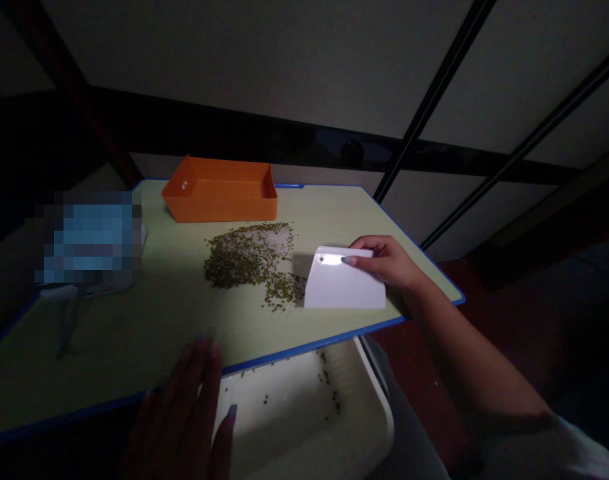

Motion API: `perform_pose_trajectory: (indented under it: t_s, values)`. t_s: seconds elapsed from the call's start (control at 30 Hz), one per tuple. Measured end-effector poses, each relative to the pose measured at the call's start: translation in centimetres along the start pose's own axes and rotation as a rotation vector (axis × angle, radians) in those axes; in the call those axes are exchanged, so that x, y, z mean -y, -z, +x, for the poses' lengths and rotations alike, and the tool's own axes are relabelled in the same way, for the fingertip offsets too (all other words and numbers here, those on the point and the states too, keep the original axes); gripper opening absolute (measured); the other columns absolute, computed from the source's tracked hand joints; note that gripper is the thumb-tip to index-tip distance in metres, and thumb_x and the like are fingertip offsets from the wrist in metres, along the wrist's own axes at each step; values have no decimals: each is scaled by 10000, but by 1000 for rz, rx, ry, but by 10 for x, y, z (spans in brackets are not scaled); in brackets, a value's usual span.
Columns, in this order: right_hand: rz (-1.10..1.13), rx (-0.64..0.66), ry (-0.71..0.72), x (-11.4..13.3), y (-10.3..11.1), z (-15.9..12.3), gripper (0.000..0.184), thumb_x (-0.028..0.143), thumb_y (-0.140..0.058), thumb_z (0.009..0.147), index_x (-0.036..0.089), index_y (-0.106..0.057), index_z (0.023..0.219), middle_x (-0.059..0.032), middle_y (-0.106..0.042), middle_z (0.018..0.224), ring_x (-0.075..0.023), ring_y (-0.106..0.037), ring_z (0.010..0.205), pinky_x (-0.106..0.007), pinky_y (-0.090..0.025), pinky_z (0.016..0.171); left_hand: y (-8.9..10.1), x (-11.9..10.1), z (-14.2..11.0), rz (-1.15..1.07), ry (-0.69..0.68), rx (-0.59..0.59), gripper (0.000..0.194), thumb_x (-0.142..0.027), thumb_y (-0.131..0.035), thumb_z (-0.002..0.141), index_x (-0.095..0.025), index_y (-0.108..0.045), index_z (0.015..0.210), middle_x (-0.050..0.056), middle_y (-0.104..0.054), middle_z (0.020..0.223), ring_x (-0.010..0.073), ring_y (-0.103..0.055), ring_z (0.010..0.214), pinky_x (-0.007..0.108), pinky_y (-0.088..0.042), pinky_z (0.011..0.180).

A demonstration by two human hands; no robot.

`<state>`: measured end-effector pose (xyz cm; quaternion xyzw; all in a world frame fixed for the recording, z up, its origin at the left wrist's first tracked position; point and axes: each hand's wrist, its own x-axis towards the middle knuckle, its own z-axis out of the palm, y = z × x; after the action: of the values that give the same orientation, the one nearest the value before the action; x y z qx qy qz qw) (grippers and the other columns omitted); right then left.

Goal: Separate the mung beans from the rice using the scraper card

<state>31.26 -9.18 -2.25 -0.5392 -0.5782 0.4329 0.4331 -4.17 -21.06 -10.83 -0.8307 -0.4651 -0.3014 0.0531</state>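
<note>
Scraper point(344, 287) stood tilted on the worktop point(184, 307), just right of the pile point(239, 257). Looked light, stiff, a bit slick; best hold was its top edge. Right hand point(387, 261) was clamped there, thumb on the face, fingers behind. Left hand point(184, 393), near side of the pile, was open, thumb apart; tub point(379, 407) contact unclear. Tray point(224, 200) sat beyond the pile.

Tray point(224, 200) behind grain pile point(244, 257) on table point(174, 320).
</note>
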Motion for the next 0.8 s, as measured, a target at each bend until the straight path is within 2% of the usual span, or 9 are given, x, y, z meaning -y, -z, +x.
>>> perform_pose_trajectory:
  t_s: [0.13,0.37,0.43,0.53,0.6,0.73,0.8]
  values:
    - [-3,-50,-30,2,-2,1,347,422,-883,603,155,-692,717,22,-628,581,-86,-508,485,-226,-356,457,0,3,2,98,-73,-14,746,-270,-456,872,-117,-204,1558,60,-138,1703,150,-87,1575,298,-7,1286]
    - [27,-81,-49,7,-6,1,349,407,-891,569,167,-666,686,23,-627,557,-85,-512,459,-218,-358,434,11,30,1,110,-37,58,715,-278,-449,888,-212,-222,1563,-15,-192,1696,119,-140,1563,253,-51,1280]
    - [14,-83,-39,8,-7,-1,354,415,-890,569,171,-663,687,22,-626,560,-88,-512,458,-218,-352,427,14,36,-4,136,11,107,692,-322,-423,917,-231,-203,1567,-9,-193,1698,136,-141,1567,286,-48,1290]
    - [-4,-76,-29,9,-8,-4,351,414,-885,572,173,-658,687,14,-626,571,-94,-513,467,-224,-352,428,20,36,-14,153,103,192,679,-353,-416,944,-306,-160,1571,25,-219,1692,233,-197,1564,482,-155,1302]
    - [-12,-58,-24,10,-9,-6,336,417,-868,595,173,-658,692,8,-626,584,-97,-515,480,-230,-359,438,26,31,-18,116,164,214,680,-362,-427,953,-362,-134,1567,21,-228,1689,267,-217,1559,561,-218,1285]
    - [-23,-18,10,11,-9,-10,326,434,-843,626,171,-664,701,3,-623,602,-101,-511,502,-232,-357,448,37,26,-24,-7,339,92,601,-366,-413,975,-474,-197,1525,-43,-281,1663,261,-251,1549,594,-250,1286]
    - [-10,-9,29,12,-8,-12,326,436,-842,626,172,-666,703,3,-618,606,-101,-506,503,-231,-351,446,41,30,-31,6,461,42,562,-380,-445,970,-473,-273,1497,-17,-343,1628,294,-312,1522,636,-304,1256]
